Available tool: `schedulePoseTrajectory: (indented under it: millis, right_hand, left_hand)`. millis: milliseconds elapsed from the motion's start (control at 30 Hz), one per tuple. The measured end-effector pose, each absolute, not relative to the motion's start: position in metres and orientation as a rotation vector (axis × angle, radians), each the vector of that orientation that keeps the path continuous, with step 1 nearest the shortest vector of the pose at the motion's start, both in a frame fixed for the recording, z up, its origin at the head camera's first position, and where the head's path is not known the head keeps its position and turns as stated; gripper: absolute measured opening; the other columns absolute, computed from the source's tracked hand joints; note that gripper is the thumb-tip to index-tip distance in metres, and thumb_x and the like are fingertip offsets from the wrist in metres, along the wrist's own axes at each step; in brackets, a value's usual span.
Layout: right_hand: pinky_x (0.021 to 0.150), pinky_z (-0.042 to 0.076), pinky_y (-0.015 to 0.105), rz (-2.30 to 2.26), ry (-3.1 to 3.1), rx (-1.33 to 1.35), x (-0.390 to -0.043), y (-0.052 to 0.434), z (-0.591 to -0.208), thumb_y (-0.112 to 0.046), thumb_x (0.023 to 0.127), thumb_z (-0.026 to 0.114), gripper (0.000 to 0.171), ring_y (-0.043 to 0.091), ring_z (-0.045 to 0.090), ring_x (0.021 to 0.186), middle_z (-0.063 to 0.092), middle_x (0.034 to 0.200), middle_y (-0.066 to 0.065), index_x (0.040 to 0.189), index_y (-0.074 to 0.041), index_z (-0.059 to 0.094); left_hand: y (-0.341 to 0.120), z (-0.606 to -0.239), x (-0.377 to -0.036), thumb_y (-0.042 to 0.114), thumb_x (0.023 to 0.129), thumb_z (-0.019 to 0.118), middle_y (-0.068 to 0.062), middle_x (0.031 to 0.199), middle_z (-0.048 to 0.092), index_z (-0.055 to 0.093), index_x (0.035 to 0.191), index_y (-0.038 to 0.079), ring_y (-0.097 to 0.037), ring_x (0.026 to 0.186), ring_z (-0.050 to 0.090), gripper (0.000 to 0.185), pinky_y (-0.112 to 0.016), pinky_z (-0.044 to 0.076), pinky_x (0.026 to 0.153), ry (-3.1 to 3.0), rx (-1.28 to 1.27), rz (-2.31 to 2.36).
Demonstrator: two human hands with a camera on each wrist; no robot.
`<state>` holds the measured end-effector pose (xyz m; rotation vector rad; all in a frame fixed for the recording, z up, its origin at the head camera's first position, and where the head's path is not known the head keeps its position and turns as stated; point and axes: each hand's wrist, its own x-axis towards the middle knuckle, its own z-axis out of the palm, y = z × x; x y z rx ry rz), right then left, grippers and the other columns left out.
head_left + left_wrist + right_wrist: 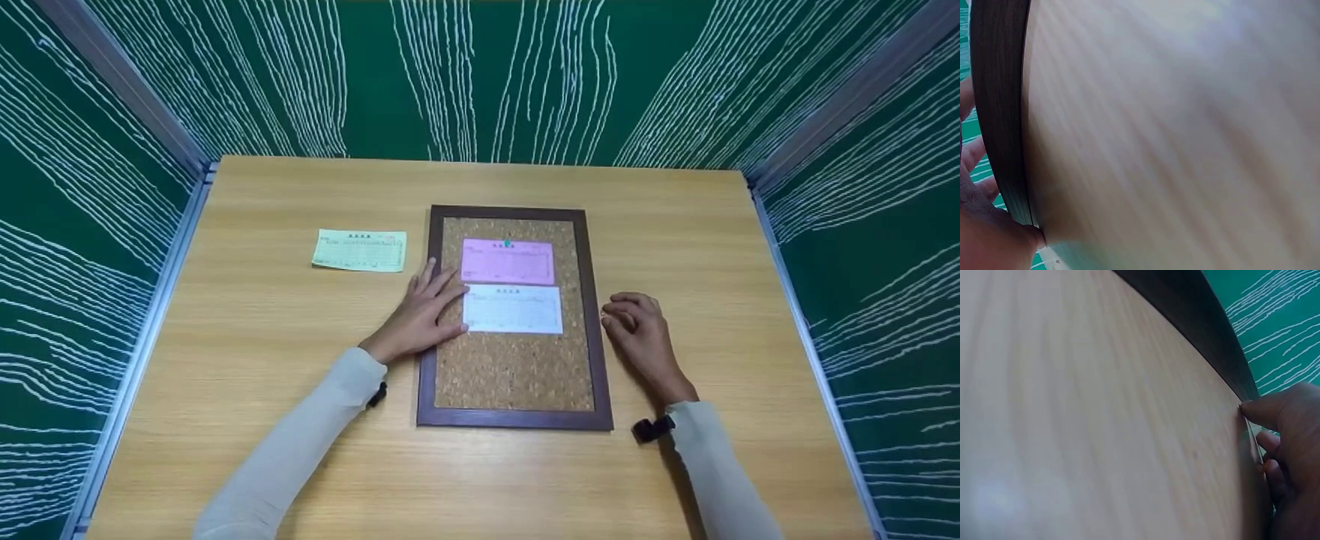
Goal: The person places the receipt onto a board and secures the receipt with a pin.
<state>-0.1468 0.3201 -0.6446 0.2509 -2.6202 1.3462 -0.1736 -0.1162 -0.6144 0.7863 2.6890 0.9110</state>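
Observation:
A cork board (517, 375) with a dark brown frame lies on the table. A pink slip (508, 264) is on its upper part, with a green pushpin (507, 243) at the slip's top edge. Just below lies a white slip (513, 310). My left hand (416, 315) rests across the frame's left side, fingers spread, thumb and a fingertip touching the white slip's left edge. My right hand (641, 334) is just right of the frame with bent fingers. It seems to pinch a small orange pushpin (1265, 465), mostly hidden by the fingers.
A green slip (360, 250) lies on the wooden table (262, 330), left of the board. Green walls (667, 45) with white wavy lines stand behind the table and along both sides. Metal rails (817, 345) run along the table's side edges.

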Motion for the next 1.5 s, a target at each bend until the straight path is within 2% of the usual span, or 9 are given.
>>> schedulePoseTrajectory:
  millis: [100, 467, 667, 800, 933, 1100, 1233, 1333, 1500]
  right_hand:
    - [0.111, 0.041, 0.048, 1.338, -2.602, 0.242, -0.147, 0.318, -0.644, 0.004, 0.097, 0.081, 0.013, 0.039, 0.054, 0.131, 0.068, 0.132, 0.022, 0.11, 0.003, 0.082]
    - [0.104, 0.044, 0.035, 1.317, -2.594, 0.213, -0.15, 0.314, -0.644, 0.0, 0.099, 0.081, 0.008, 0.037, 0.054, 0.128, 0.068, 0.13, 0.022, 0.103, 0.006, 0.081]
    - [0.1, 0.045, 0.017, 1.358, -2.565, 0.203, -0.148, 0.314, -0.644, 0.002, 0.097, 0.082, 0.001, 0.033, 0.056, 0.126, 0.071, 0.126, 0.019, 0.097, 0.002, 0.081]
    - [0.098, 0.046, 0.013, 1.426, -2.477, 0.214, -0.147, 0.314, -0.643, 0.008, 0.094, 0.081, 0.008, 0.032, 0.06, 0.122, 0.077, 0.118, 0.018, 0.09, 0.001, 0.081]
    - [0.1, 0.046, 0.013, 1.496, -2.395, 0.2, -0.147, 0.312, -0.641, 0.016, 0.091, 0.079, 0.011, 0.036, 0.065, 0.12, 0.079, 0.109, 0.022, 0.087, 0.005, 0.079]
    - [0.095, 0.052, 0.01, 1.518, -2.351, 0.154, -0.145, 0.303, -0.631, 0.023, 0.089, 0.074, 0.009, 0.043, 0.068, 0.114, 0.074, 0.106, 0.036, 0.087, 0.014, 0.074]
    - [0.096, 0.055, 0.012, 1.54, -2.345, 0.136, -0.138, 0.294, -0.612, 0.024, 0.091, 0.072, 0.006, 0.035, 0.071, 0.109, 0.069, 0.11, 0.043, 0.09, 0.018, 0.07]
    - [0.099, 0.055, 0.013, 1.535, -2.362, 0.12, -0.134, 0.29, -0.601, 0.023, 0.092, 0.072, 0.006, 0.029, 0.072, 0.107, 0.071, 0.108, 0.039, 0.092, 0.017, 0.07]
    - [0.091, 0.054, 0.01, 1.531, -2.407, 0.109, -0.132, 0.291, -0.598, 0.019, 0.096, 0.071, 0.004, 0.018, 0.073, 0.099, 0.073, 0.104, 0.031, 0.1, 0.017, 0.07]
  left_hand:
    - [-0.117, -0.614, -0.173, 0.05, 0.105, 0.072, -0.01, 0.184, 0.016, 0.048, 0.168, 0.016, -0.039, 0.17, -0.012, 0.075, -0.066, -0.003, 0.134, 2.682, 0.791, 0.918]
    - [-0.118, -0.611, -0.172, 0.05, 0.105, 0.071, -0.012, 0.183, 0.02, 0.048, 0.167, 0.015, -0.04, 0.17, -0.009, 0.075, -0.066, -0.004, 0.134, 2.684, 0.799, 0.943]
    - [-0.118, -0.612, -0.171, 0.049, 0.104, 0.072, -0.012, 0.184, 0.019, 0.049, 0.167, 0.015, -0.04, 0.17, -0.009, 0.075, -0.066, -0.003, 0.134, 2.695, 0.795, 0.929]
    - [-0.118, -0.613, -0.171, 0.048, 0.104, 0.073, -0.013, 0.183, 0.02, 0.049, 0.167, 0.015, -0.04, 0.17, -0.009, 0.074, -0.067, -0.002, 0.134, 2.698, 0.809, 0.935]
    - [-0.118, -0.615, -0.17, 0.048, 0.104, 0.073, -0.013, 0.184, 0.019, 0.049, 0.167, 0.016, -0.04, 0.17, -0.009, 0.074, -0.066, -0.001, 0.134, 2.696, 0.81, 0.935]
    - [-0.118, -0.615, -0.169, 0.05, 0.104, 0.072, -0.012, 0.184, 0.019, 0.049, 0.167, 0.018, -0.038, 0.17, -0.01, 0.074, -0.067, -0.001, 0.134, 2.693, 0.787, 0.922]
    - [-0.118, -0.615, -0.17, 0.051, 0.104, 0.072, -0.011, 0.183, 0.02, 0.05, 0.166, 0.019, -0.038, 0.17, -0.01, 0.074, -0.067, -0.001, 0.134, 2.691, 0.774, 0.924]
    - [-0.117, -0.614, -0.171, 0.051, 0.104, 0.073, -0.012, 0.183, 0.021, 0.05, 0.166, 0.018, -0.038, 0.17, -0.01, 0.074, -0.067, -0.002, 0.134, 2.689, 0.783, 0.933]
    - [-0.116, -0.611, -0.172, 0.05, 0.104, 0.073, -0.013, 0.183, 0.02, 0.05, 0.166, 0.017, -0.039, 0.17, -0.01, 0.074, -0.066, -0.002, 0.134, 2.685, 0.794, 0.934]
